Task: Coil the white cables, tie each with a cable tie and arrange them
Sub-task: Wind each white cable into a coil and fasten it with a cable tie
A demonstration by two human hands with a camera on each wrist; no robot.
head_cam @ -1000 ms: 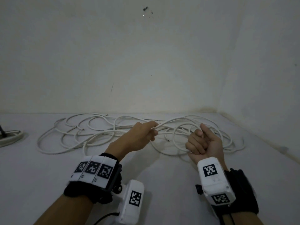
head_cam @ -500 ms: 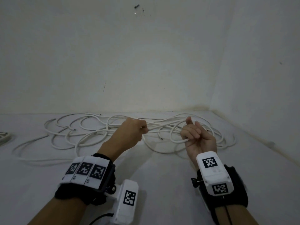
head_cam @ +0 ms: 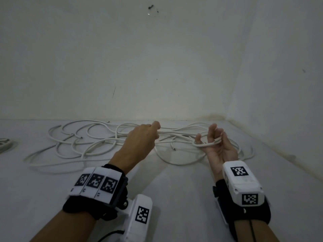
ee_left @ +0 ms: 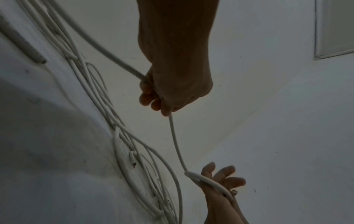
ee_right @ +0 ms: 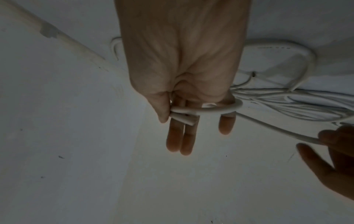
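Tangled white cables (head_cam: pixel 87 144) lie spread over the white floor along the back wall. My left hand (head_cam: pixel 143 137) is a fist gripping one strand (ee_left: pixel 175 139), which runs taut to my right hand (head_cam: pixel 216 145). That hand is palm up with its fingers (ee_right: pixel 180 136) straight. A small loop of the cable (ee_right: pixel 216 109) goes round them, and the thumb (ee_right: pixel 162 112) pinches the cut cable end against the fingers. In the left wrist view my left hand (ee_left: pixel 172 91) holds the strand, with the right hand (ee_left: pixel 220 178) below. No cable tie is in view.
Both hands hover above the right half of the cable pile. Another pale cable bundle (head_cam: pixel 5 144) lies at the far left edge. The back wall meets the right wall at a corner (head_cam: pixel 227 117) just behind the pile. Bare floor (head_cam: pixel 174 189) lies in front.
My right hand has gone from a closed fist to straight fingers with the cable looped round them. My left hand has drawn the strand leftward, so the hands are farther apart.
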